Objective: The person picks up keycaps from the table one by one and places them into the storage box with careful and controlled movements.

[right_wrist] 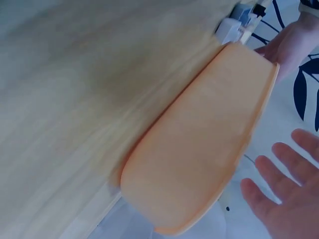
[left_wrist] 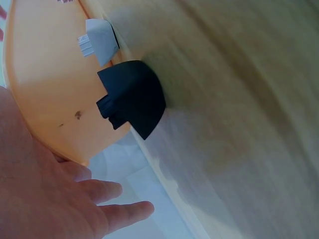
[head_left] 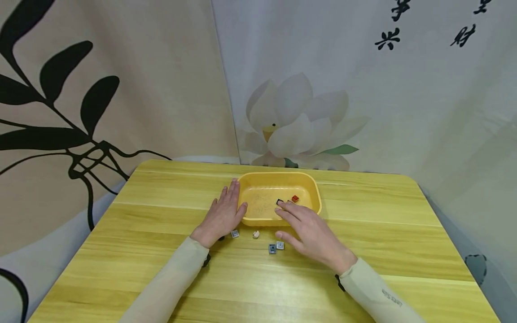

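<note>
A yellow plastic basin (head_left: 258,221) stands on the table, holding a small red piece (head_left: 295,198) and a small black-edged piece (head_left: 279,202). My left hand (head_left: 223,215) lies along the basin's left rim, fingers straight. My right hand (head_left: 317,233) reaches over the basin's front right side; its fingers are spread with nothing in them in the right wrist view. On the table before the basin lie a blue keycap-like piece (head_left: 272,249), white ones (head_left: 280,245) and a cream piece (head_left: 256,234). A black piece with a stem (left_wrist: 134,97) shows large in the left wrist view.
The wooden table (head_left: 375,215) extends on both sides of the basin. Behind it hangs a pale curtain (head_left: 169,89) printed with a flower and dark leaves. Dark bands sit at both wrists, at the ends of the light sleeves (head_left: 173,278).
</note>
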Demonstrator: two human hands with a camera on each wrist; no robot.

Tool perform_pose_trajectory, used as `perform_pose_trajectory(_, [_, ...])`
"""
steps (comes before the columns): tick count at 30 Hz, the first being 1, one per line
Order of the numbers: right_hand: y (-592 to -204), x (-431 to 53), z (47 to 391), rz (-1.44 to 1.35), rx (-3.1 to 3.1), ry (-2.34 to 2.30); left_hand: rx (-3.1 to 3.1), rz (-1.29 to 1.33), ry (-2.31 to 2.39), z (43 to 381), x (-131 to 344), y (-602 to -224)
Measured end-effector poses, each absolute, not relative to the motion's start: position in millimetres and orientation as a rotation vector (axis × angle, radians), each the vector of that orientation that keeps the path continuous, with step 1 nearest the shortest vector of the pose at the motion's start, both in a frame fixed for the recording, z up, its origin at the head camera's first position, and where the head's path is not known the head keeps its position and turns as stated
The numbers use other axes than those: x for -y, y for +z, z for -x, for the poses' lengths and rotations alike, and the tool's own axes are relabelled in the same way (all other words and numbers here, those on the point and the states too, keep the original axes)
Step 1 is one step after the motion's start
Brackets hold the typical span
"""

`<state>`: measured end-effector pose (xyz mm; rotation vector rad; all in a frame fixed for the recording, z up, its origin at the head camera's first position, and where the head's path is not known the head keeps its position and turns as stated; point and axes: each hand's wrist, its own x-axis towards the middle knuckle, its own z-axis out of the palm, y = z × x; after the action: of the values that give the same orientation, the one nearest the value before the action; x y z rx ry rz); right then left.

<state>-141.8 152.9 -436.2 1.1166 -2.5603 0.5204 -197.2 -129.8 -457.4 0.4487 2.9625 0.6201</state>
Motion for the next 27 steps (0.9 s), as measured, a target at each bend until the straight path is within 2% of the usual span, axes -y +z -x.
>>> perform_pose_trajectory(19, [-444, -155, 124, -1.488, 2.524, 0.451, -2.973, -0.454, 0.628, 197, 130, -457])
perform_pose_trajectory(27, [-449, -154, 119, -1.548, 2.615, 0.357, -2.980, -0.458, 0.625, 196, 130, -457])
